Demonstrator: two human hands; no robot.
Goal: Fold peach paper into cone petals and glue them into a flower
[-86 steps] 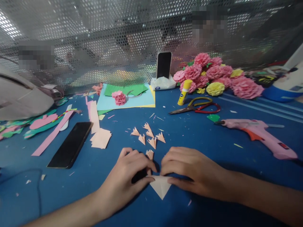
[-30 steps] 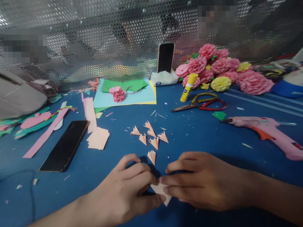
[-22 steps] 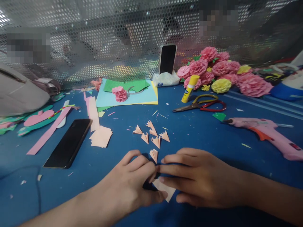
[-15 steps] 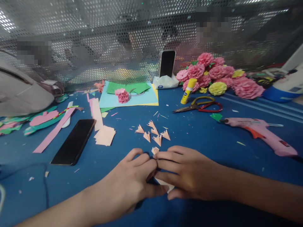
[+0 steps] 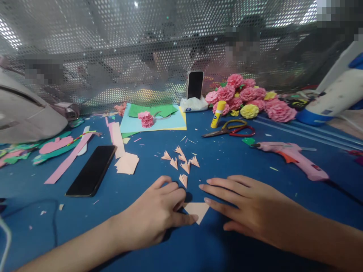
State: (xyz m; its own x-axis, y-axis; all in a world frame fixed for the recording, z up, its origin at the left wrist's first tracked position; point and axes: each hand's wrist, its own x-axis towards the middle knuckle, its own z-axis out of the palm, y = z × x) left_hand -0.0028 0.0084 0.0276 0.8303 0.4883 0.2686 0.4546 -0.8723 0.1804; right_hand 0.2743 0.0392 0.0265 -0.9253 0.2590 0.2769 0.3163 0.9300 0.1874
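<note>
A small peach paper piece [image 5: 197,210], folded to a triangle, lies flat on the blue table [image 5: 232,162] near the front edge. My left hand [image 5: 154,215] presses on its left side, thumb along the lower edge and fingers curled over the top corner. My right hand [image 5: 249,209] lies flat with fingers stretched out, its fingertips touching the paper's right corner. Just beyond my hands sit several small folded peach petals [image 5: 181,162].
A black phone [image 5: 92,175] and a stack of peach paper squares [image 5: 127,163] lie to the left. Scissors [image 5: 229,129], a glue stick [image 5: 217,114] and a pink glue gun [image 5: 292,158] are to the right. Pink and yellow paper flowers [image 5: 249,100] sit by the mesh wall.
My hands were pinched together over the paper, folding it. Now they have spread apart, the right hand has flattened out, and the folded triangle lies pressed on the table.
</note>
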